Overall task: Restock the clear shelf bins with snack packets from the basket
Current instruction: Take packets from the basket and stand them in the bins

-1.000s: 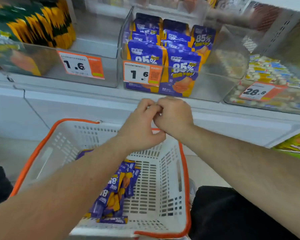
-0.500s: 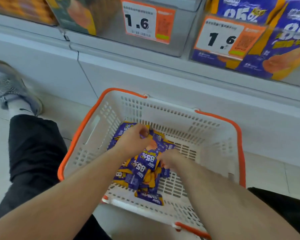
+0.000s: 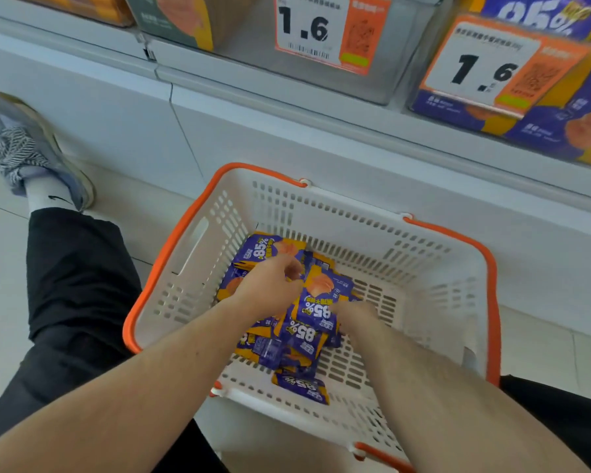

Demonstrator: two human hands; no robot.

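Both hands are down inside the basket, on the pile of snack packets. The left hand has its fingers curled into the far end of the pile, apparently pinching a packet. The right hand is blurred; its grip cannot be told (it touches the pile's right edge). The pile's long axis runs from near rim to far wall, directly beneath both hands. The purple-packet bin lies up and to the right, nearer the right hand.
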